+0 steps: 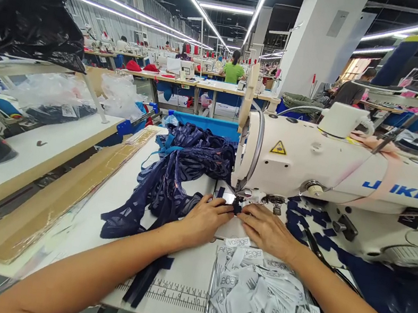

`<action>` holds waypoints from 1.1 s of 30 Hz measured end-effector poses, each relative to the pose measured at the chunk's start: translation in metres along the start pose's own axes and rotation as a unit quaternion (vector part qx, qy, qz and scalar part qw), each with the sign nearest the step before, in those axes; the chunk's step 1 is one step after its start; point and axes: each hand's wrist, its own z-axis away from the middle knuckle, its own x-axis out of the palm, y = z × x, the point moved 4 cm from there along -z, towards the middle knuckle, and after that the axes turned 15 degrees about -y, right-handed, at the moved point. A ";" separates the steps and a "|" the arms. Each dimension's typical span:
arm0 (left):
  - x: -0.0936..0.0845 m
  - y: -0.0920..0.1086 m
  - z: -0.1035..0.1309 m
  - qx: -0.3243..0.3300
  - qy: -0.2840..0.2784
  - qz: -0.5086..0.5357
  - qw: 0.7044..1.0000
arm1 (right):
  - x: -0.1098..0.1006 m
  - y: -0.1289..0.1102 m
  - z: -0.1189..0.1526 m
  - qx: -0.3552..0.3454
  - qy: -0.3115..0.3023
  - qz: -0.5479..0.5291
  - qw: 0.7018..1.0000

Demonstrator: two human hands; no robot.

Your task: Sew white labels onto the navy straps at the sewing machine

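Note:
A white sewing machine [285,156] stands over the work table. Under its needle area lies a small dark piece of fabric [238,206]. My left hand [208,218] presses on this piece from the left, its fingers closed together at the fabric's edge. From the right, my right hand [265,228] holds the other side, fingers together and bent. The needle tip is too small to make out. A heap of navy fabric strips [181,173] lies just beyond and left of my left hand. Below my hands, a tray holds white printed labels [260,300].
Small navy scraps [311,218] and dark scissors [314,245] lie right of my right hand. A printed ruler [169,292] runs along the table's front edge. Cardboard [77,192] and a side table [52,150] are at left. People sit farther back.

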 end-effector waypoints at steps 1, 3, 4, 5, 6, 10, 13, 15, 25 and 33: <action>0.000 -0.002 0.000 0.007 -0.002 0.005 1.000 | -0.001 -0.001 0.000 0.001 0.002 0.004 1.000; -0.001 -0.006 -0.001 0.017 -0.001 0.016 1.000 | -0.002 -0.004 -0.001 0.002 0.005 0.011 1.000; -0.002 -0.008 -0.001 0.018 0.002 0.021 1.000 | -0.003 -0.004 -0.001 0.003 0.005 0.013 1.000; -0.003 -0.009 -0.001 0.019 0.006 0.025 1.000 | -0.003 -0.004 -0.001 0.004 0.005 0.016 1.000; -0.003 -0.009 -0.002 0.020 0.008 0.027 0.999 | -0.002 -0.004 -0.001 0.006 0.004 0.017 1.000; -0.003 -0.008 -0.003 0.022 0.015 0.031 0.999 | -0.001 -0.004 -0.001 0.012 0.003 0.018 1.000; -0.003 -0.008 -0.005 0.016 0.009 0.033 0.999 | 0.000 -0.004 -0.002 0.015 0.003 0.017 1.000; -0.004 -0.009 -0.006 0.011 0.002 0.035 0.999 | 0.001 -0.005 -0.004 0.018 0.003 0.018 1.000; -0.009 -0.020 -0.012 0.023 0.008 0.054 0.998 | 0.002 0.006 -0.005 0.058 -0.010 0.000 0.998; -0.011 -0.027 -0.024 0.015 0.031 0.042 0.999 | 0.014 0.049 -0.026 0.187 0.009 -0.219 0.958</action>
